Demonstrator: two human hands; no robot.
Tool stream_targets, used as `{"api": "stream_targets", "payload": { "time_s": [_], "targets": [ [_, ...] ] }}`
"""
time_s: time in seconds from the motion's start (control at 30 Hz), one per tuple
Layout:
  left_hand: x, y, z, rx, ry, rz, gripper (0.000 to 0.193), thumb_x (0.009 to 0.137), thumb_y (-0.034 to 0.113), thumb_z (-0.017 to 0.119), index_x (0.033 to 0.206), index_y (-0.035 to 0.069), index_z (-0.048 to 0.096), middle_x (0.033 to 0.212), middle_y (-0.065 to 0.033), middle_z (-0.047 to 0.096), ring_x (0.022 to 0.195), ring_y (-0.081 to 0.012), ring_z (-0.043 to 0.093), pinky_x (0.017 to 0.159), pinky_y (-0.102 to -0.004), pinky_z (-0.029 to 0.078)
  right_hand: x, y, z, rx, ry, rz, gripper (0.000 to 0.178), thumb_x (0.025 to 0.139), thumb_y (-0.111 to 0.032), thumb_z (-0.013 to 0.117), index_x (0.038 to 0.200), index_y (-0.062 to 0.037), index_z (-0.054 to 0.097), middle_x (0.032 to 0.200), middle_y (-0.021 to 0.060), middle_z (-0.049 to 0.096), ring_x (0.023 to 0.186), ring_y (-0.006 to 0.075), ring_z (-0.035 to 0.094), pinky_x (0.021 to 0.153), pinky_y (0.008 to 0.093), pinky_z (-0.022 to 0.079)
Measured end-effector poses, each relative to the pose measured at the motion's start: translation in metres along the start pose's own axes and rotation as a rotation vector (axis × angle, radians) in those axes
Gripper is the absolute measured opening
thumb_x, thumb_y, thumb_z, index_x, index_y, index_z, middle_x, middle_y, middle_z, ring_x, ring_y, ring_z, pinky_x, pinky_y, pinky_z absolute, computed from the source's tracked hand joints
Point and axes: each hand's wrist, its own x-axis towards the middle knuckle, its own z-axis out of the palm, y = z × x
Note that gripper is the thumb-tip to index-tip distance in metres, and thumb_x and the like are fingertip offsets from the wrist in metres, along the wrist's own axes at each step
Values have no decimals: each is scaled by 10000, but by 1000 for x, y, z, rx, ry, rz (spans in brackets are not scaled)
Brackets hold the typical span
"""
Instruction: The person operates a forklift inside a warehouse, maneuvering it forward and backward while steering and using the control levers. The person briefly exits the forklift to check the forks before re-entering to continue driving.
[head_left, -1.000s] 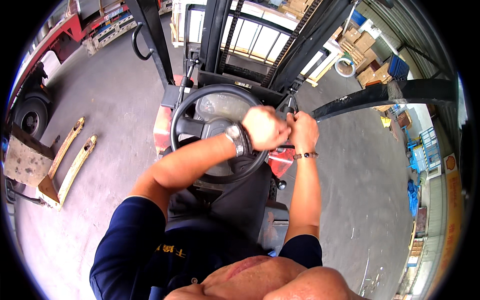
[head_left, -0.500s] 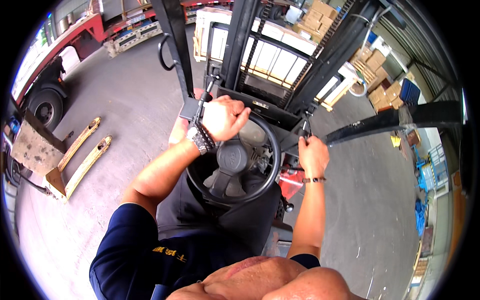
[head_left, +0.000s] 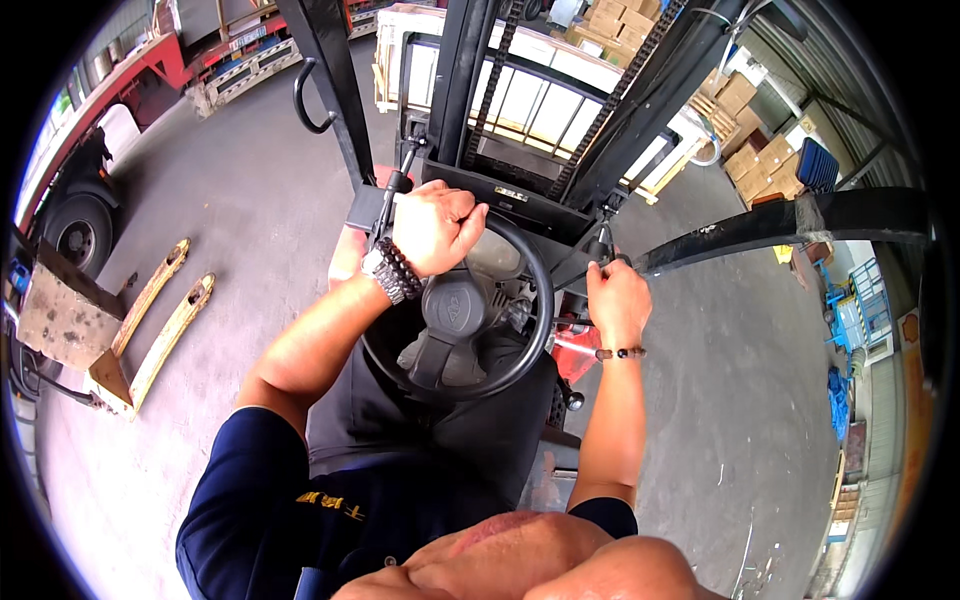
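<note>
My left hand (head_left: 437,232) is closed over the upper left rim of a black steering wheel (head_left: 545,310), wearing a watch and dark beads at the wrist. To the right of the wheel, my right hand (head_left: 619,300) wraps around what looks like a control lever; its lower part is hidden under my fingers. Ahead of both hands rises the forklift's black mast (head_left: 462,90) with its chains. Beyond it stands a large white load with wooden framing (head_left: 400,60), partly hidden by the mast.
On the left, a worn pallet jack (head_left: 150,330) lies near a red truck's wheel (head_left: 80,235). Stacked cardboard boxes (head_left: 615,30) stand beyond the mast, and more boxes (head_left: 765,165) at the right. A black overhead-guard post (head_left: 760,232) crosses the right side, near blue equipment (head_left: 860,310).
The whole view has shifted slightly, so the forklift and surroundings sit a little farther left in the picture. Both hands keep their places on the wheel and lever.
</note>
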Motion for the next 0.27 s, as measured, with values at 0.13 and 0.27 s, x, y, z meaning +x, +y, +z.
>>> {"api": "stream_targets", "payload": {
  "time_s": [0.13, 0.27],
  "targets": [
    [3, 2, 1, 18, 1, -7, 365, 992, 204, 790, 699, 77, 614, 677, -120, 653, 675, -374, 660, 663, -485, 550, -7, 2, 1, 10, 11, 2, 421, 1032, -447, 750, 930, -41, 806, 939, 213, 824, 932, 439, 811, 836, 554, 642],
    [6, 0, -1, -28, 35, 18, 346, 995, 152, 782, 724, 73, 582, 683, -121, 607, 671, -387, 604, 665, -488, 516, -10, -1, -1, 27, -15, 15, 407, 1023, -454, 759, 936, -60, 812, 934, 201, 828, 926, 431, 814, 854, 555, 642]
  ]
}}
